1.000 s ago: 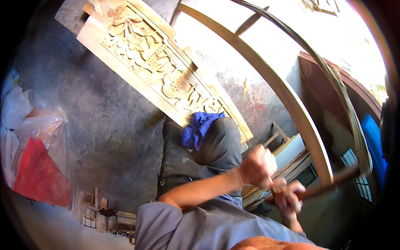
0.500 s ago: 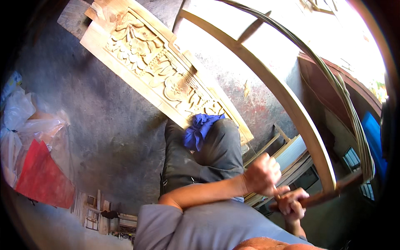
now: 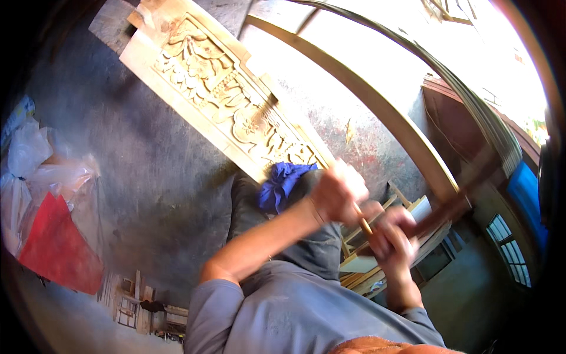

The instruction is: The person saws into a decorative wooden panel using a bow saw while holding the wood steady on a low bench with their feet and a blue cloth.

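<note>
A large frame saw spans the right side, with a pale curved wooden bar [image 3: 377, 100], a thick twisted cord [image 3: 424, 59] and a dark wooden end arm [image 3: 439, 218]. My left hand [image 3: 341, 193] is closed around a thin wooden peg [image 3: 364, 224] at the lower end of the saw; it is slightly blurred. My right hand [image 3: 394, 236] is closed on the end arm just beside it. A pale carved wooden panel [image 3: 236, 112] with flower and leaf relief slopes down to my lap. A blue cloth [image 3: 283, 183] lies bunched at its near end. The saw's blade cannot be made out.
Clear plastic bags [image 3: 29, 159] and a red sheet [image 3: 62, 248] lie at the left. Wood pieces [image 3: 138, 301] stand at the lower left. Boards [image 3: 359, 259] lean behind my right arm. A blue panel [image 3: 529, 192] and a barred window [image 3: 508, 248] are at far right.
Both hands have moved up and to the left, away from my chest and toward the panel's near end. The saw has shifted with them, its cord and end arm now blurred.
</note>
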A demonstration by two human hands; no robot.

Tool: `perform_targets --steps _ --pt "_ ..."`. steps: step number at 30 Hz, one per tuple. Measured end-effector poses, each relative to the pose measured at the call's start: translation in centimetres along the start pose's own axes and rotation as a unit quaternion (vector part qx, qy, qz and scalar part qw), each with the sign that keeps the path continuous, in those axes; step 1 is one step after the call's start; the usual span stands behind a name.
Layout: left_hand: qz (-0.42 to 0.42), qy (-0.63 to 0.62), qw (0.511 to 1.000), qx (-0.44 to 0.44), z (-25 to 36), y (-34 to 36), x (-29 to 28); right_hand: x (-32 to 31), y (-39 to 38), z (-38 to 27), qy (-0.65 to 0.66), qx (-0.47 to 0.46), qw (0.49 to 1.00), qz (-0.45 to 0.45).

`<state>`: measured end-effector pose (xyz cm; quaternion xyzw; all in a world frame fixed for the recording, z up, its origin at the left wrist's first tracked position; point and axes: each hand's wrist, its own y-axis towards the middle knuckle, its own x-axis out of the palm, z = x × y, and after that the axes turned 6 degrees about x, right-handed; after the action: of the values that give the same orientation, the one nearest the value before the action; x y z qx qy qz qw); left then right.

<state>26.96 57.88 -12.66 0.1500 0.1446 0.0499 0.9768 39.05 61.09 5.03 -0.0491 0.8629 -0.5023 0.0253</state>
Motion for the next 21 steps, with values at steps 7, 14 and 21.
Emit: perform_targets --steps 7,14,21 --pt "-0.015 -0.027 0.999 -0.018 7.3 0.8 -1.1 -0.7 -7.8 -1.2 0.007 -0.015 0.998 0.067" --pt "-0.058 0.08 0.995 0.006 -15.2 1.1 -3.3 6.9 15.8 3.6 0.048 -0.071 0.996 -0.005" --pt "-0.007 -0.049 0.999 0.003 11.4 1.7 0.9 -4.7 -11.4 -2.7 -0.071 -0.041 0.997 0.01"
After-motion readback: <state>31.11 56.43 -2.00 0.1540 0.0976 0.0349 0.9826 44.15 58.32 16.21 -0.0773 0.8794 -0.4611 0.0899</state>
